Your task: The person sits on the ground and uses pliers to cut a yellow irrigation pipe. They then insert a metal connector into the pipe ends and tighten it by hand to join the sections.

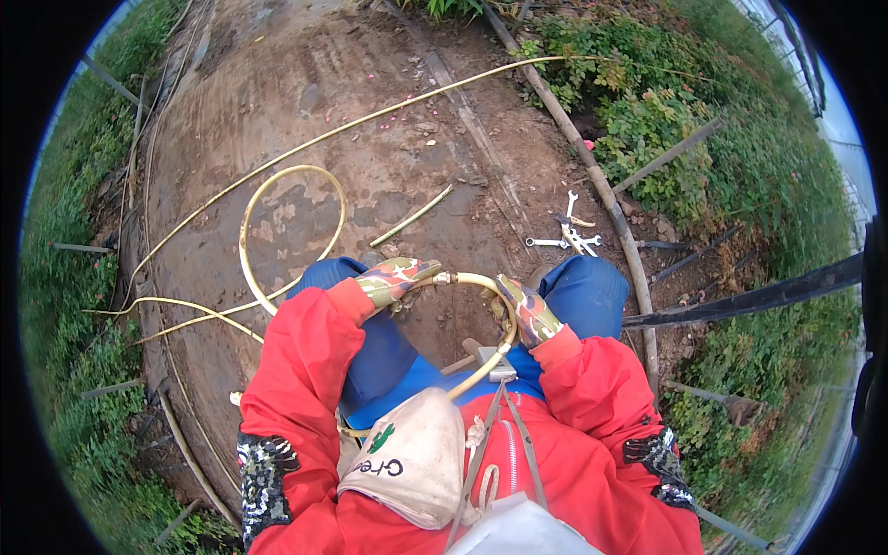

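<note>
A cream-coloured hose [485, 281] arches between my two hands in front of my knees. My left hand [397, 283], in a camouflage-patterned glove, grips it just left of a metal hose fitting [444, 278]. On the other side my right hand [531, 312], gloved alike, is closed around the bend of the hose. From there the hose curves down over my lap and passes behind a cloth bag [409, 458] that bears writing. My fingertips are partly hidden beneath the gloves' backs.
Several wrenches and another tool [570, 232] lie on the soil beyond my right knee. A cut piece of hose [411, 216] rests ahead of me. More hose [243, 229] loops across the ground at left. Wooden rails [610, 201] and flowering bushes [652, 139] border the path.
</note>
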A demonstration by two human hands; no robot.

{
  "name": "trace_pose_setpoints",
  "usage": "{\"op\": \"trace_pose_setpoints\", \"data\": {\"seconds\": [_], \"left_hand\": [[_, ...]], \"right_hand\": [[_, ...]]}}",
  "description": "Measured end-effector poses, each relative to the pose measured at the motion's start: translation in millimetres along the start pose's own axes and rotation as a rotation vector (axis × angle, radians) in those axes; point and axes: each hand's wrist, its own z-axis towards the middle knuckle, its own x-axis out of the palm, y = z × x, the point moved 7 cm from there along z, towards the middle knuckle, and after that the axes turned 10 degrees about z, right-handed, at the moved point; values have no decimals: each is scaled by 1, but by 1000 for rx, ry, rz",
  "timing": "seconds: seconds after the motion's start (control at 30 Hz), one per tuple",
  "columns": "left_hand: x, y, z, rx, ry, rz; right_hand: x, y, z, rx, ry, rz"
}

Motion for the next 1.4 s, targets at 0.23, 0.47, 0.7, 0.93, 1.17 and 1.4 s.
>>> {"op": "trace_pose_setpoints", "data": {"seconds": [0.23,0.47,0.7,0.93,1.17,1.4], "left_hand": [[3,-8,1,-311,-9,21],[5,-24,0,-288,-101,76],[5,-20,4,-366,-97,178],[8,-25,2,-387,-111,149],[6,-15,6,-383,-95,161],[3,-16,2,-397,-120,171]], "right_hand": [[0,2,3,-47,23,-39],[-1,5,0,-51,34,-54],[1,11,-1,-154,-13,-154],[6,12,-9,-100,9,-86],[4,10,-6,-136,35,-96],[-1,3,-6,-57,-5,-119]]}}
